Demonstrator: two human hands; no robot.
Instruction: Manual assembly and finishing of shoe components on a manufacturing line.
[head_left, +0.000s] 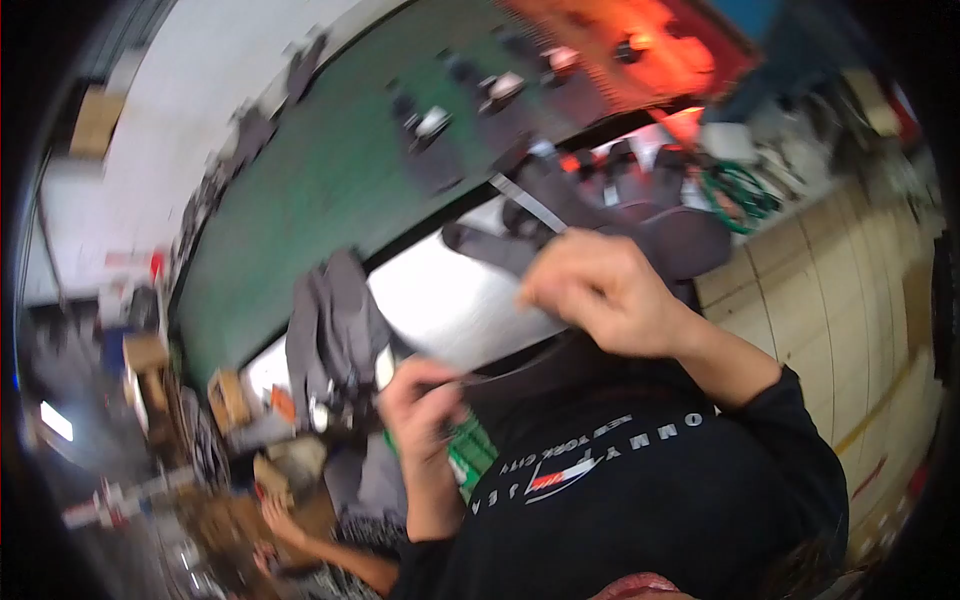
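Note:
My left hand (425, 405) is closed, its fingers curled in front of my black shirt; what is in it is too blurred to make out. A dark band with a thin pale edge (505, 377) runs from its fingertips toward my other hand. Higher and further right, my right hand (610, 295) has thumb and fingers pinched together, and I cannot tell what they hold. Just beyond it lie dark grey fabric pieces (590, 205), one with a white strip (530, 203). Between my hands shows a white work surface (445, 300). Left of it hangs dark grey cloth (335, 315).
A green belt (300, 200) carries dark pieces with white parts (430, 125) beside an orange-glowing area (640, 50). Green cord (735, 195) lies at the right. Cardboard boxes (228, 400) stand at the left. Another person's hand (280, 520) is at the lower left.

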